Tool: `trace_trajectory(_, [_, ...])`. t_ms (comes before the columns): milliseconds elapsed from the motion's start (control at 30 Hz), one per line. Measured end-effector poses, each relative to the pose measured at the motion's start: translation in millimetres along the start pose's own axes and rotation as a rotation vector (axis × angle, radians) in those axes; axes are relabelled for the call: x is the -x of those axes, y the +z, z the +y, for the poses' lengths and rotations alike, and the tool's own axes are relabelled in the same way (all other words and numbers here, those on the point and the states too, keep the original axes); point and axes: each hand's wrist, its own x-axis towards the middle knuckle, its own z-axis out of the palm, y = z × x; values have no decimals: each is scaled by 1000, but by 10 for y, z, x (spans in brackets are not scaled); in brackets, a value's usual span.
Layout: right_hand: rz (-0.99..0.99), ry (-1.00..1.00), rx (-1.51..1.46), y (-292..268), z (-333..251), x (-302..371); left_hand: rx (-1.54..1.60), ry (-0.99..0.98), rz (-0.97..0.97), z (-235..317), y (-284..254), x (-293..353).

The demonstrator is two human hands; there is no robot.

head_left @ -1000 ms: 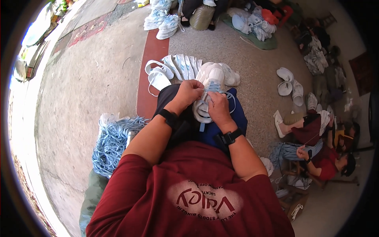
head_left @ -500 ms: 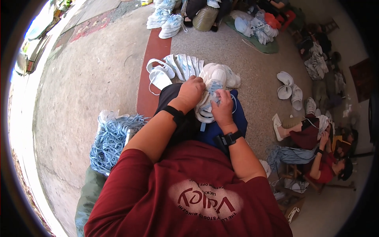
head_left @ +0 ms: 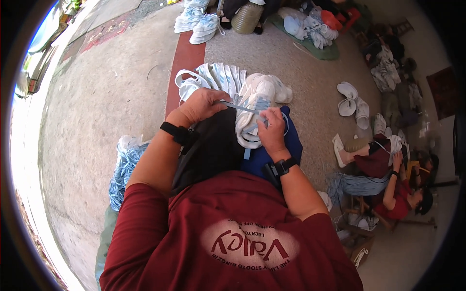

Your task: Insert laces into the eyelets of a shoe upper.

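Observation:
On my lap rests a white sneaker upper (head_left: pixel 246 127), its eyelets partly threaded with light blue lace. My left hand (head_left: pixel 206 103) is closed on the lace (head_left: pixel 240 107) and holds it taut, out to the left of the shoe. My right hand (head_left: pixel 273 127) pinches at the right side of the lacing; its fingers hide just what they grip, apparently the same lace. Just beyond the upper stand white sneakers (head_left: pixel 266 86). A row of white shoe uppers (head_left: pixel 221 75) lies to their left on the ground.
A heap of blue laces (head_left: pixel 127 167) lies by my left side. White shoe parts (head_left: pixel 357 104) are on the floor to the right. A seated person (head_left: pixel 395 194) works at the right, beside a blue lace bundle (head_left: pixel 357 186). More uppers (head_left: pixel 201 26) are stacked far ahead.
My left hand has moved left, away from the shoe, drawing the blue lace out straight. My right hand has stayed near the lacing. The view has shifted slightly.

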Motion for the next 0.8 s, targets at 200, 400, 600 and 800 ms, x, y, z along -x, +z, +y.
trace_trajectory(200, [2,-65,83,80,39,-3,-14,-266,82,-316,-794,700])
trace_trajectory(400, [21,-49,173,124,0,-4,165,-667,228,-707,-1367,1757])
trace_trajectory(600, [3,12,233,142,15,-5,343,-860,412,-625,-1644,2366])
trace_trajectory(800, [-1,47,235,144,-38,-28,279,-940,475,-720,-1800,2854])
